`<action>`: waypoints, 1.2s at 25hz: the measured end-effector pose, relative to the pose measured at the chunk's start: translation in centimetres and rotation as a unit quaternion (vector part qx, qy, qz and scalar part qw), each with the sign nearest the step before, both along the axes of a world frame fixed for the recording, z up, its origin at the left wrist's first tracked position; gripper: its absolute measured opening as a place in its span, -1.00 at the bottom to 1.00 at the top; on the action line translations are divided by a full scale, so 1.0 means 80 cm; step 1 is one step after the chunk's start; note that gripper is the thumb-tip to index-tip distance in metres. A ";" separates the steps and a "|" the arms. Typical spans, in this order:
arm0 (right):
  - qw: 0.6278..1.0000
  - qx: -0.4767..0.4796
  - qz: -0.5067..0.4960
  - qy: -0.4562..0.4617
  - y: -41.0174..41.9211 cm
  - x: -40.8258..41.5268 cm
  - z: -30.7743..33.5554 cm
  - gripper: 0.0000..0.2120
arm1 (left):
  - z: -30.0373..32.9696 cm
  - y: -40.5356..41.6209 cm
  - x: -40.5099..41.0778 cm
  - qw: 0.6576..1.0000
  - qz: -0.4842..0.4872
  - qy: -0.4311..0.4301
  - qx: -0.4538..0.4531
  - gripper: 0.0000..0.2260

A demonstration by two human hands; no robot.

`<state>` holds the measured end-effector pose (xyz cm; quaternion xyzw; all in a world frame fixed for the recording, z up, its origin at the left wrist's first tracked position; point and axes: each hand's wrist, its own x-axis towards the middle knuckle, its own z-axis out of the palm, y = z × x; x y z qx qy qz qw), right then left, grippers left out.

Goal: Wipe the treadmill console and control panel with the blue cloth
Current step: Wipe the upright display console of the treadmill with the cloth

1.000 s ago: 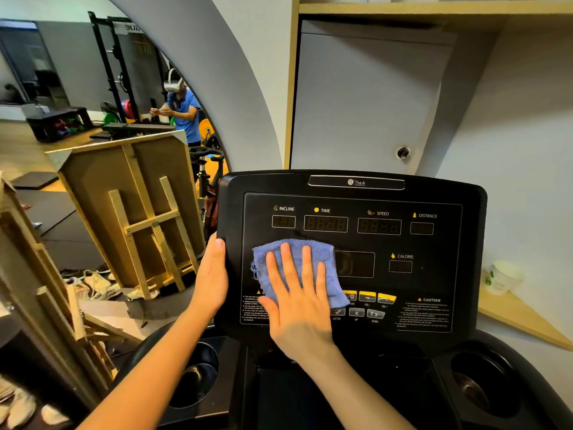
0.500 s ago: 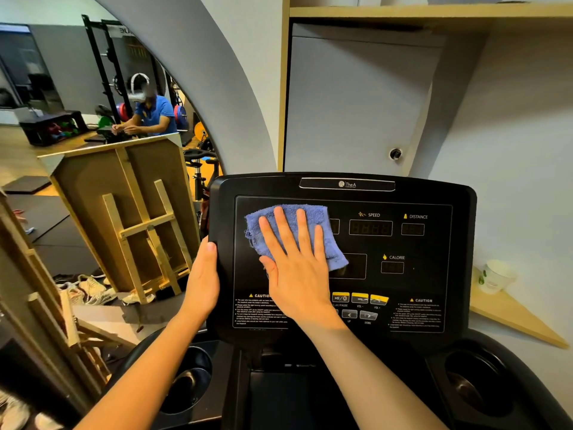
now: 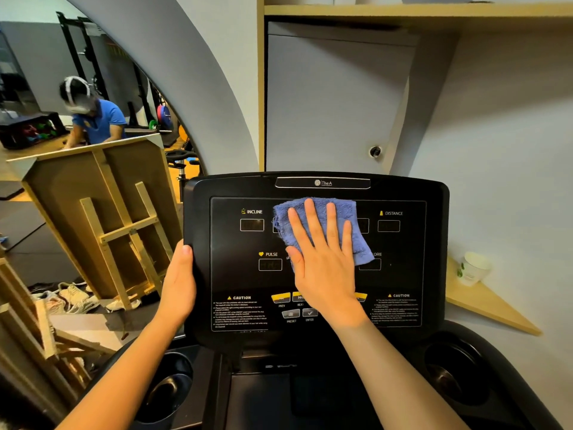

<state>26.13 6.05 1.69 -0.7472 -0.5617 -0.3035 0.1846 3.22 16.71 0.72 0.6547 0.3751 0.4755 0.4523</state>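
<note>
On the control panel, right hand flat, fingers spread, presses blue cloth; left hand grips its edge.

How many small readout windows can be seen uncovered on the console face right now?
4 fully visible: under INCLINE, under PULSE, under DISTANCE, and under the half-hidden CALORIE label. The blue cloth and right hand partly cover others and may hide more.

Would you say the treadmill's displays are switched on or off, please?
Off, apparently: the INCLINE window, PULSE window and DISTANCE window are dark; the blue cloth hides others.
</note>
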 end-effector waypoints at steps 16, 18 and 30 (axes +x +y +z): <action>0.995 0.010 -0.092 0.038 -0.061 0.108 0.001 -0.39 | 0.004 -0.006 0.000 1.000 0.009 0.009 -0.003 -0.72; 0.993 0.014 -0.111 0.049 -0.073 0.125 0.000 -0.38 | 0.003 -0.006 -0.001 1.000 0.013 0.013 0.001 -0.70; 0.979 0.012 -0.175 0.099 -0.122 0.150 -0.040 -0.37 | 0.008 -0.008 0.004 0.999 0.041 0.028 -0.008 -0.65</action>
